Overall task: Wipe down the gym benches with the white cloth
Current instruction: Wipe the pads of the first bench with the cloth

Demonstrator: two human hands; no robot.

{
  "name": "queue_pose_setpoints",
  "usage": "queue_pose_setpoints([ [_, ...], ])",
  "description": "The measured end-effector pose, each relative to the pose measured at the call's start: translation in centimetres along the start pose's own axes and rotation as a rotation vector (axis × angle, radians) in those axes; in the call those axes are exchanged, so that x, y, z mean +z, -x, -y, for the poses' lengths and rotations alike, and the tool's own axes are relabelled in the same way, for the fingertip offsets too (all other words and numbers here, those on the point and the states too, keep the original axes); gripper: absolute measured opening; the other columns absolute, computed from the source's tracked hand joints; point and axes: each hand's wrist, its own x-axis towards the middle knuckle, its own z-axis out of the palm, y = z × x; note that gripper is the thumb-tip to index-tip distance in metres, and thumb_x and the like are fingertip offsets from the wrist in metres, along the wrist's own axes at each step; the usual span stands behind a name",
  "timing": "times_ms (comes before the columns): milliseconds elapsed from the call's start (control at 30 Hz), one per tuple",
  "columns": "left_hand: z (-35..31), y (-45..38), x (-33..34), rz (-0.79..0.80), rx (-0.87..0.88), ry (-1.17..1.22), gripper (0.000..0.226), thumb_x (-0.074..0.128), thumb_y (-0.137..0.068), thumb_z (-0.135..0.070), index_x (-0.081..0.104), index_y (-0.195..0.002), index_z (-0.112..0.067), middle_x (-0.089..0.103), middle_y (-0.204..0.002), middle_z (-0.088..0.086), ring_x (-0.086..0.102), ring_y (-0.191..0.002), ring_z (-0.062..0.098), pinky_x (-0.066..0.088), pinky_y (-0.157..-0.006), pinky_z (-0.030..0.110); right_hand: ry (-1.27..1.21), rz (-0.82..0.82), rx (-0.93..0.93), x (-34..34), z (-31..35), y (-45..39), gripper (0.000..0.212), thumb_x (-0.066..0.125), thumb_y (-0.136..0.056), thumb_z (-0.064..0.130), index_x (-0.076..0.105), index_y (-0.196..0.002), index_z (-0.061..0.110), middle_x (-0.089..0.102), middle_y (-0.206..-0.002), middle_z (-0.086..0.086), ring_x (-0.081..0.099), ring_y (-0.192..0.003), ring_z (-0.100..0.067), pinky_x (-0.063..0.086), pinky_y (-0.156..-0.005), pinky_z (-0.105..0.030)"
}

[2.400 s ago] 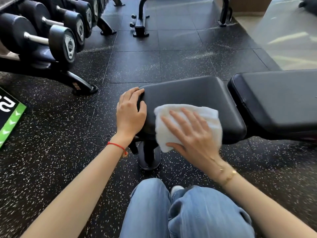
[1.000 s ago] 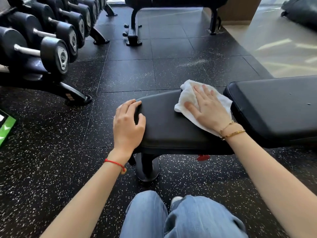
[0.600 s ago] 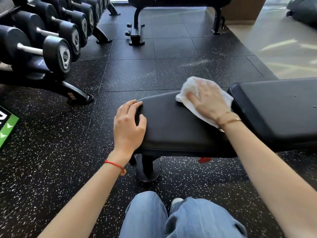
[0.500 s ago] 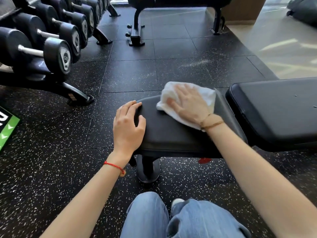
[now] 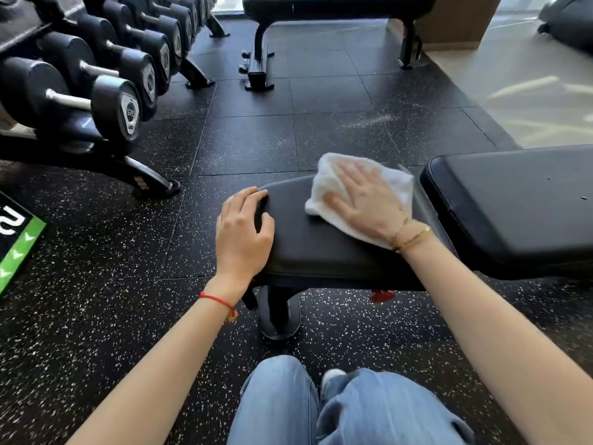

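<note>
While the speckled rubber floor (image 5: 96,316) fills most of the view, with a dumbbell rack (image 5: 80,101) at ten o'clock and a second bench (image 5: 337,4) at twelve, the work sits at centre: the black padded counter (image 5: 321,252), its seat pad near and its longer back pad (image 5: 519,203) off at three o'clock. Both pads look smooth and faintly glossy, so the surface is probably slick under fabric and firm enough to take pressure. On the seat pad's far edge, toward one o'clock, lies the white cloth (image 5: 327,184), a soft, crumpled terry piece, bunched at its left end and trailing back under the wrist. It looks light and limp, likely to slide or ball up unless pinned flat, so a broad palm over its middle seems the best hold. The right hand (image 5: 365,203) does just that, fingers spread wide and pressed flat on the cloth, not pinching it. The left hand (image 5: 240,232) curls loosely over the seat pad's left end at nine o'clock, bracing, holding nothing else
</note>
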Motion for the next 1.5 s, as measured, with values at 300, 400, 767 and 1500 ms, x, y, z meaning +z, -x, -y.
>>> queue_pose_setpoints([
  [300,0.0,0.2,0.0,0.025,-0.009,-0.010,0.050,0.042,-0.087,-0.029,0.059,-0.132,-0.017,0.053,-0.139,-0.001,0.040,-0.133,0.018,0.029,-0.114,0.037,0.190,-0.250,-0.228,-0.3,0.0,13.6,0.076,0.043,-0.094,0.066,0.029,-0.153,0.021,0.031,-0.159,-0.001,0.026,-0.147,-0.023,0.028,-0.118,-0.045],
  [400,-0.1,0.2,-0.1,0.025,-0.017,-0.008,0.050,0.041,-0.087,-0.029,0.059,-0.132,-0.016,0.053,-0.139,0.000,0.041,-0.132,0.019,0.029,-0.114,0.036,0.262,-0.242,-0.256,1.2,3.0,11.8,0.080,0.040,-0.092,0.071,0.031,-0.153,0.019,0.037,-0.155,-0.004,0.035,-0.143,-0.028,0.034,-0.113,-0.048],
  [767,-0.3,0.1,-0.1,0.035,-0.019,-0.022,0.053,0.040,-0.086,-0.031,0.058,-0.133,-0.015,0.053,-0.140,0.002,0.041,-0.134,0.020,0.031,-0.114,0.038,0.144,-0.241,-0.128,0.1,-0.8,14.0,0.076,0.039,-0.091,0.071,0.032,-0.152,0.025,0.036,-0.156,0.000,0.030,-0.146,-0.025,0.027,-0.119,-0.046],
  [1500,-0.1,0.1,0.1,-0.017,-0.010,0.024,0.048,0.046,-0.087,-0.027,0.060,-0.130,-0.014,0.056,-0.136,0.001,0.044,-0.130,0.019,0.033,-0.114,0.037,0.071,0.070,0.064,0.5,3.2,-1.3,0.068,0.027,-0.099,0.059,0.006,-0.156,0.029,0.007,-0.165,0.000,0.001,-0.150,-0.031,-0.002,-0.121,-0.049],
])
